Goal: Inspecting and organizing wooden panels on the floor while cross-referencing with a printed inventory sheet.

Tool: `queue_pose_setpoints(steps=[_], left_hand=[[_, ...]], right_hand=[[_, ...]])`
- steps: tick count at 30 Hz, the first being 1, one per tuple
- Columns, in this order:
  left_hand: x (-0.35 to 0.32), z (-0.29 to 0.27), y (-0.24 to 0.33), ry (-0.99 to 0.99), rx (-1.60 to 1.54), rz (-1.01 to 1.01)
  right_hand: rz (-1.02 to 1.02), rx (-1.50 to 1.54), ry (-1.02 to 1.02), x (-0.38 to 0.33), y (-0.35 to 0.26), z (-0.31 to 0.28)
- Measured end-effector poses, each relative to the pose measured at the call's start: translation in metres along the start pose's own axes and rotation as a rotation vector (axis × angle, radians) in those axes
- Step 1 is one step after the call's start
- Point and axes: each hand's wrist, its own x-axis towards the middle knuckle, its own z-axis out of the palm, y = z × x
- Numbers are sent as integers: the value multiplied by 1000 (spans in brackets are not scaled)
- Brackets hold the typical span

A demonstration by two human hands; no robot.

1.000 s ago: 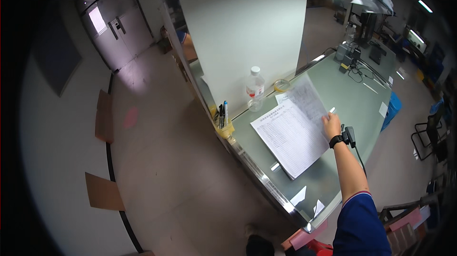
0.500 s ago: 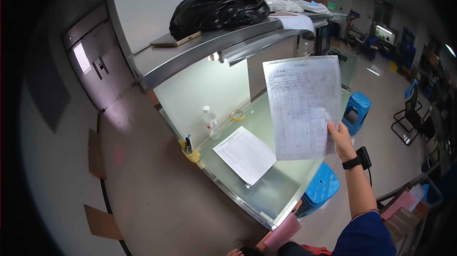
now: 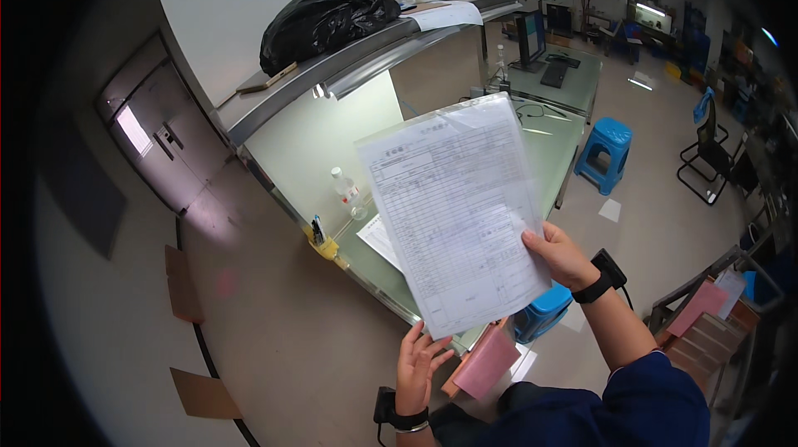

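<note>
A printed form in a clear plastic sleeve point(image 3: 453, 214) is held up, tilted, in front of the desk. My right hand point(image 3: 555, 254) pinches its right edge, thumb on the front face. Just below the sleeve's lower edge is my left hand point(image 3: 418, 368), its fingers spread with nothing in them; whether a fingertip touches the sleeve I cannot tell. Behind the sleeve, a stack of printed sheets point(image 3: 376, 238) lies on the pale green desk top point(image 3: 553, 144), mostly hidden.
A clear bottle point(image 3: 349, 194) and a yellow pen holder point(image 3: 324, 246) stand along the desk's left side. A black plastic bag point(image 3: 328, 23) rests on the shelf above. Blue stools point(image 3: 605, 156) are on the right, and a pink folder point(image 3: 486, 362) sits near the desk's front corner.
The sleeved form has come lower and closer, tilting and covering most of the sheet stack. My left hand has risen from the bottom edge to just beneath it. The view has shifted right.
</note>
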Motion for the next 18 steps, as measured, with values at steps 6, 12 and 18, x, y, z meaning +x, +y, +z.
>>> queue_pose_setpoints(steps=[6,12,18], left_hand=[[1,2,25,42,166,-11],[-36,-71,79,250,132,17],[-95,-177,114,283,50,53]], right_hand=[[59,27,-84,-4,6,42],[130,-79,-196,17,31,137],[156,11,-254,43,97,234]])
